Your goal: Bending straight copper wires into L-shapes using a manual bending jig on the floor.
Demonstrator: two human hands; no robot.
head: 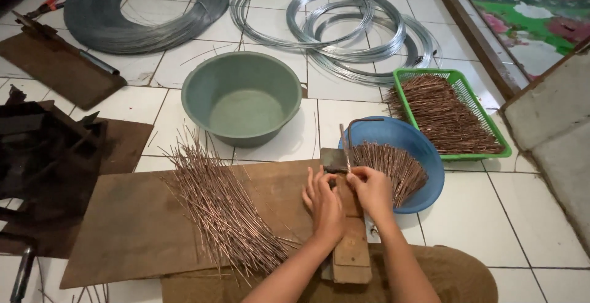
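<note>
My left hand (pixel 324 203) rests on a narrow wooden block (pixel 352 251) with a small metal jig (pixel 333 159) at its far end, fingers curled near the jig. My right hand (pixel 370 187) pinches a thin copper-coloured wire piece (pixel 345 146) that stands up from the jig. A loose pile of straight copper-coloured wire pieces (pixel 222 208) lies on the flat wooden board (pixel 129 223) to the left of my hands. Just right of the jig, a blue bowl (pixel 424 149) holds bent wire pieces (pixel 393 165).
An empty green basin (pixel 241 97) sits beyond the board. A green basket (pixel 464 91) of wire pieces is at right. Coils of grey wire (pixel 144 8) and shiny wire (pixel 344 23) lie on the tiled floor behind. Dark metal tools (pixel 43 149) stand at left.
</note>
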